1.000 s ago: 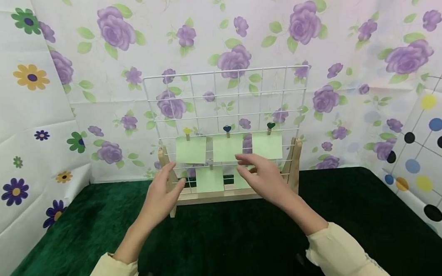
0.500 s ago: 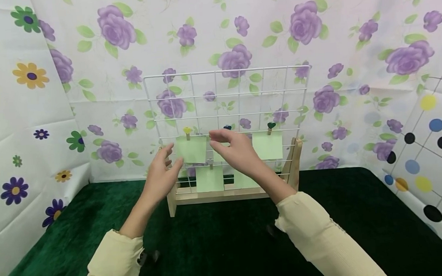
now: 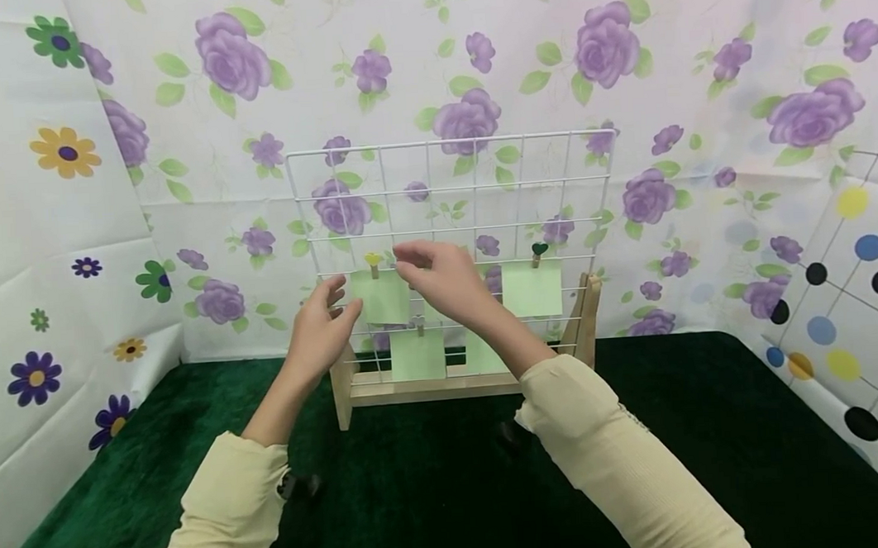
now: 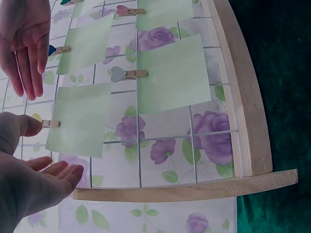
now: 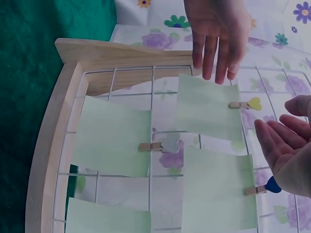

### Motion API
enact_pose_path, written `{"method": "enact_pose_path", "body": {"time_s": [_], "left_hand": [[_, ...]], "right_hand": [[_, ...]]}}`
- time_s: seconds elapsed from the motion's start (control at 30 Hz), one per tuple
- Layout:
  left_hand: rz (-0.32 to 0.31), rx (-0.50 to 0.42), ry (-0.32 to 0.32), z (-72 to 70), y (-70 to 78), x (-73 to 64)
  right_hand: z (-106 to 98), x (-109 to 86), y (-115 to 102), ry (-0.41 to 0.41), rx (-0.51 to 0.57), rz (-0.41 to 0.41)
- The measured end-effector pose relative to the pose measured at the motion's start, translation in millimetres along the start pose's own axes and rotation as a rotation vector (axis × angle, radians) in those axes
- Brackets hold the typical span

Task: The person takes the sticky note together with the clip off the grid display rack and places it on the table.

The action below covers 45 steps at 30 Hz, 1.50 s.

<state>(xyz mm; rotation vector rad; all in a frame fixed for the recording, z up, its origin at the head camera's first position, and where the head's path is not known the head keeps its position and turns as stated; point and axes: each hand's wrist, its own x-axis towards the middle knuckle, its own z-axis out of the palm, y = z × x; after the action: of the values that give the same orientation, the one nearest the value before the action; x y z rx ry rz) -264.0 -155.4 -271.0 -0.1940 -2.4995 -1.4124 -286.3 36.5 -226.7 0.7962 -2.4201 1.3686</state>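
Observation:
A white wire grid rack (image 3: 449, 188) in a wooden stand holds several pale green paper notes, fixed by small clothespins with heart tops. My left hand (image 3: 319, 330) is at the rack's left side, fingers relaxed, near the upper left note (image 3: 381, 298) and its yellow-heart clothespin (image 5: 247, 104). My right hand (image 3: 443, 284) reaches before the middle upper note, fingers loosely bent and holding nothing. It hides the blue-heart clothespin in the head view; the right wrist view shows that blue-heart clothespin (image 5: 265, 187) beside the hand. A lower note (image 4: 172, 75) hangs from a grey-heart clothespin (image 4: 127, 74).
On the right, a green-heart clothespin (image 3: 539, 254) holds another note (image 3: 532, 288). A pink-heart clothespin (image 4: 130, 11) shows on the lower row. The wooden base bar (image 3: 430, 389) rests on dark green cloth (image 3: 435, 481). Flower-printed sheeting (image 3: 465, 57) stands behind.
My right hand has moved left and up, from below the middle upper note to its clip level, now covering the blue-heart clothespin. My left hand has shifted only slightly.

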Motion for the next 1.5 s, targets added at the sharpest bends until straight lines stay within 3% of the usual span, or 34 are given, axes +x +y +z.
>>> {"method": "enact_pose_path", "body": {"time_s": [0.23, 0.6, 0.77, 1.03, 1.5], "left_hand": [[-0.023, -0.024, 0.007, 0.0, -0.2, 4.7], [-0.030, -0.065, 0.013, 3.7, 2.0, 9.9], [-0.046, -0.060, 0.027, 4.2, 1.6, 12.2], [-0.064, -0.061, 0.063, 5.9, 2.5, 14.3], [-0.115, -0.094, 0.157, 10.4, 6.0, 15.9]], "right_hand": [[5, 7.6, -3, -0.022, 0.030, 0.019], [15, 16.7, -13, -0.096, -0.085, 0.085], [22, 22.6, -16, -0.078, -0.134, 0.090], [30, 32.5, -20, -0.054, -0.297, 0.058], [33, 34.5, -16, -0.030, -0.280, 0.053]]}}
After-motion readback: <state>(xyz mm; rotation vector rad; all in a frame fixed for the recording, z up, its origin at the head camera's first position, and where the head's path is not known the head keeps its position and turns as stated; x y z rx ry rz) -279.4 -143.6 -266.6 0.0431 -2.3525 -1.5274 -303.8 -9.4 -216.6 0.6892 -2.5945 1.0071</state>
